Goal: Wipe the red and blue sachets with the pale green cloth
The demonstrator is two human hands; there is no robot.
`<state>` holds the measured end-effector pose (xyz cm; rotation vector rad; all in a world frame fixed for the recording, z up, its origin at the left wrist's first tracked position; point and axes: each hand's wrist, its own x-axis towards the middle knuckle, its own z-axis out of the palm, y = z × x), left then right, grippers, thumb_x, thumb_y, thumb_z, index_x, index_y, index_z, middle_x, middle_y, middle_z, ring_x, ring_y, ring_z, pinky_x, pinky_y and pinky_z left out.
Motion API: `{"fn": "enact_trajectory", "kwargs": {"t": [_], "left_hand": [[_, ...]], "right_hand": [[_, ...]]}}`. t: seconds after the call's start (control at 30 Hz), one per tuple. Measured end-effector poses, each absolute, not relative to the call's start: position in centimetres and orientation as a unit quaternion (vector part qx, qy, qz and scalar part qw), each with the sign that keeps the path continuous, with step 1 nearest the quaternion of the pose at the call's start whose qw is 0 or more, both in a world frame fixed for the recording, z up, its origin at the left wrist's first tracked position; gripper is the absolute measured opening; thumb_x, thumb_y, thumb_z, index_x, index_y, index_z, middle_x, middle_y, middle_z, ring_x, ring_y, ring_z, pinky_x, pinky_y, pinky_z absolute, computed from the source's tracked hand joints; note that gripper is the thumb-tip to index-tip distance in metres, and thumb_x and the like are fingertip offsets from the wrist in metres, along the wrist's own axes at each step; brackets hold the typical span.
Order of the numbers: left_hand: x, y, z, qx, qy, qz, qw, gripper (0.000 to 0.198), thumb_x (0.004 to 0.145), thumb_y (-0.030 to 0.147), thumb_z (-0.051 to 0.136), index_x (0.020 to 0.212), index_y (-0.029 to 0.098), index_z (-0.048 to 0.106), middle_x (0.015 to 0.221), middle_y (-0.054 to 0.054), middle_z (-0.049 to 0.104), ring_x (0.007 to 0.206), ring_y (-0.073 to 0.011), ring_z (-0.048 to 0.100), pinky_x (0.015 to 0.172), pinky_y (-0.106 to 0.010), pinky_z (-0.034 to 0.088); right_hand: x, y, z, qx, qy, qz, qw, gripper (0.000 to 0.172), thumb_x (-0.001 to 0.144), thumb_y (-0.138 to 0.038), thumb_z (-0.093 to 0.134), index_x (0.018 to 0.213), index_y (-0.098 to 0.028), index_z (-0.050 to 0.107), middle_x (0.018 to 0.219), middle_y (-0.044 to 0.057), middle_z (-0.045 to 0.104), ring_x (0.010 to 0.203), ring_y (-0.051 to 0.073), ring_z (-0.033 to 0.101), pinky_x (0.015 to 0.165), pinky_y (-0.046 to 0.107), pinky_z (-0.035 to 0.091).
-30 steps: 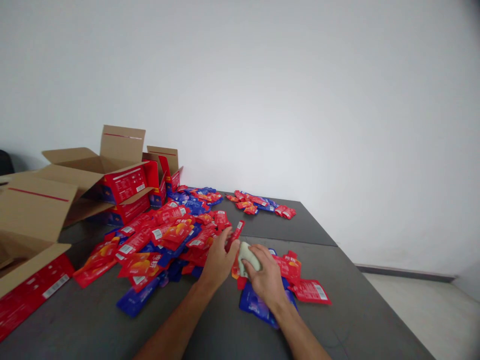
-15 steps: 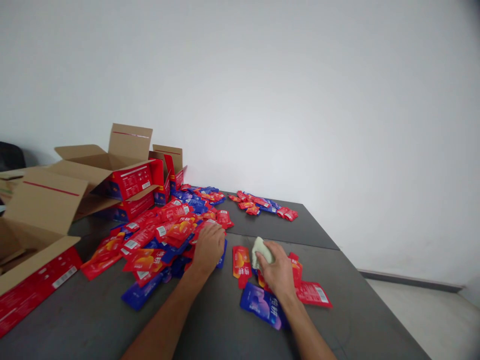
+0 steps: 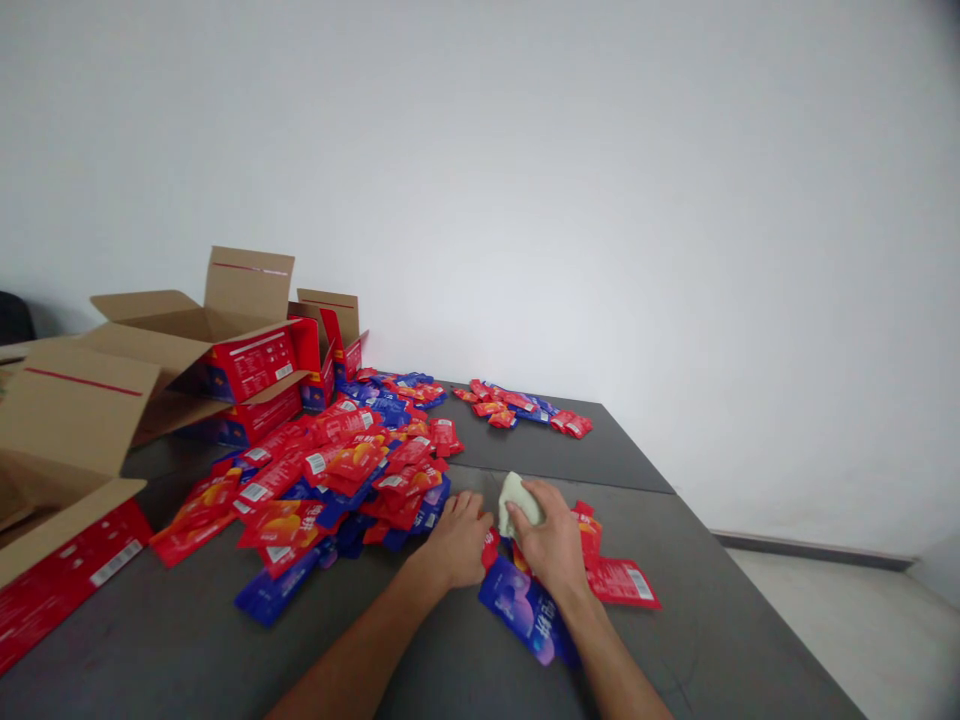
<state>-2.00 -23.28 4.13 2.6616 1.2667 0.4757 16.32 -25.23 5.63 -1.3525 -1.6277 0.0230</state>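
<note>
My left hand (image 3: 459,540) is on a red packet (image 3: 490,545), its fingers curled down over it; only the packet's right edge shows. A crumpled whitish cloth (image 3: 517,505) is gripped in my right hand (image 3: 553,540), between thumb and fingers. Under and around that hand lie a purple packet (image 3: 521,605) with a round picture and a red packet with a barcode (image 3: 624,582). Another red-orange packet (image 3: 589,532) shows behind my right wrist. Just left of my left hand is a large heap of red and blue packets (image 3: 352,465).
Open cardboard cartons (image 3: 251,362) with red printed sides stand along the left, and another open carton (image 3: 75,560) is nearer. A small group of packets (image 3: 517,405) lies farther back. The dark table (image 3: 720,620) ends at its right edge, beside the floor.
My left hand has moved right from the heap's edge onto the red packet beside my right hand. My right hand still holds the cloth in nearly the same place.
</note>
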Motion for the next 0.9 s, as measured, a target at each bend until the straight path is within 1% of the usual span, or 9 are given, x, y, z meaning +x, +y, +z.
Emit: {"fn": "enact_trajectory", "kwargs": {"t": [0.13,0.23,0.33,0.47,0.6,0.67,0.77,0.83,0.9], "left_hand": [[-2.5,-23.5,5.8,0.875,0.442,0.192,0.042,0.032,0.065,0.02,0.068,0.097,0.02,0.063,0.115,-0.013,0.056,0.114,-0.0315,0.045,0.096,-0.045,0.036],[-2.9,-23.1,6.4,0.869,0.435,0.233,0.04,0.022,0.075,0.014,0.062,0.096,0.021,0.06,0.113,-0.009,0.058,0.116,-0.0277,0.044,0.1,-0.043,0.032],[-3.4,-22.5,6.5,0.849,0.433,0.289,0.086,0.012,0.082,0.015,0.057,0.091,0.022,0.057,0.1,-0.005,0.062,0.107,-0.024,0.051,0.101,-0.041,0.032],[-4.1,-21.9,6.4,0.763,0.464,0.395,0.216,0.002,0.088,0.024,0.056,0.087,0.023,0.057,0.082,-0.002,0.062,0.084,-0.0215,0.057,0.081,-0.033,0.039],[-4.2,-21.6,6.8,0.594,0.432,0.559,0.384,0.016,0.085,0.036,0.065,0.081,0.021,0.062,0.073,0.0,0.062,0.073,-0.018,0.057,0.069,-0.027,0.039],[-3.8,-21.6,7.1,0.495,0.387,0.6,0.495,0.019,0.082,0.038,0.07,0.083,0.019,0.065,0.075,-0.001,0.065,0.07,-0.0165,0.059,0.066,-0.026,0.042],[-3.1,-21.6,7.3,0.356,0.33,0.6,0.636,0.029,0.08,0.033,0.073,0.104,0.019,0.065,0.092,-0.005,0.072,0.076,-0.0178,0.066,0.071,-0.029,0.05],[-2.8,-21.8,7.6,0.298,0.303,0.593,0.683,0.035,0.079,0.027,0.073,0.112,0.02,0.063,0.099,-0.007,0.073,0.082,-0.0193,0.069,0.076,-0.032,0.053],[-2.8,-22.0,7.8,0.281,0.272,0.578,0.717,0.038,0.08,0.025,0.071,0.117,0.02,0.061,0.1,-0.008,0.073,0.084,-0.0194,0.07,0.076,-0.031,0.054]], "right_hand": [[16.5,-25.4,6.3,-0.559,-0.649,-0.011,0.516,0.03,0.086,-0.035,0.066,0.112,-0.019,0.067,0.114,0.011,0.068,0.107,0.027,0.063,0.098,0.046,0.051],[16.6,-25.7,7.0,-0.562,-0.625,-0.028,0.54,0.033,0.087,-0.039,0.066,0.113,-0.018,0.067,0.115,0.012,0.067,0.108,0.027,0.062,0.098,0.047,0.05],[16.7,-26.1,7.7,-0.566,-0.595,-0.037,0.569,0.034,0.087,-0.041,0.066,0.113,-0.018,0.067,0.117,0.012,0.067,0.107,0.027,0.062,0.098,0.046,0.05],[16.6,-26.3,7.9,-0.558,-0.577,-0.052,0.594,0.036,0.086,-0.041,0.068,0.115,-0.019,0.066,0.12,0.011,0.065,0.11,0.027,0.061,0.1,0.046,0.049],[16.1,-26.4,7.6,-0.537,-0.602,-0.042,0.59,0.034,0.087,-0.039,0.067,0.116,-0.02,0.066,0.12,0.012,0.065,0.111,0.027,0.061,0.101,0.048,0.05],[15.8,-26.5,7.5,-0.518,-0.628,-0.036,0.58,0.033,0.088,-0.036,0.067,0.116,-0.02,0.066,0.121,0.012,0.065,0.113,0.027,0.061,0.1,0.048,0.051],[15.0,-27.0,7.2,-0.478,-0.678,-0.025,0.557,0.033,0.089,-0.032,0.068,0.12,-0.022,0.066,0.123,0.012,0.065,0.115,0.027,0.062,0.1,0.046,0.053],[14.4,-27.4,6.8,-0.446,-0.728,-0.005,0.521,0.034,0.088,-0.03,0.068,0.122,-0.024,0.066,0.125,0.012,0.064,0.115,0.026,0.063,0.099,0.044,0.054],[13.7,-27.7,6.4,-0.416,-0.778,0.017,0.47,0.036,0.088,-0.028,0.068,0.125,-0.026,0.066,0.127,0.01,0.064,0.115,0.025,0.063,0.099,0.042,0.055]]}}
